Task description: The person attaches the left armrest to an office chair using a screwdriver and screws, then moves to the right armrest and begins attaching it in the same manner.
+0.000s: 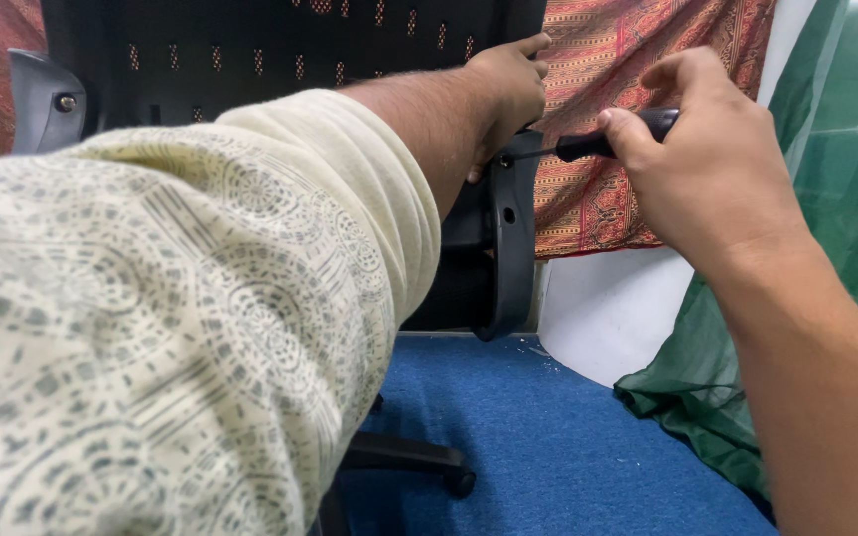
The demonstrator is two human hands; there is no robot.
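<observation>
**A:** What lay closest to the camera?

**B:** A cream patterned sleeve (151, 328) filled the near left. Below it ran blue carpet (548, 437), with a black chair base and caster (459, 483) on it.

**A:** And the hands?

**B:** The right hand (707, 159) was clenched around the black handle of a screwdriver (598, 144), held level and pointing left. Its thin shaft reached to the edge of the office chair's black armrest bracket (513, 238). The left hand (503, 89) gripped the chair's backrest frame just above the tip, thumb out, fingers partly hidden behind the frame.

**A:** Was the fastener in or out?

**B:** I couldn't tell; the screw itself was too small and half covered by the left hand. The bracket stood in place against the mesh backrest (280, 50), so by my judgement the work at that fastening was under way, not finished. A bolt (68, 102) showed on the grey armrest at far left.

**A:** Farther back?

**B:** A red patterned cloth (638, 60), a white wall, and green netting (846, 199) to the right.
</observation>
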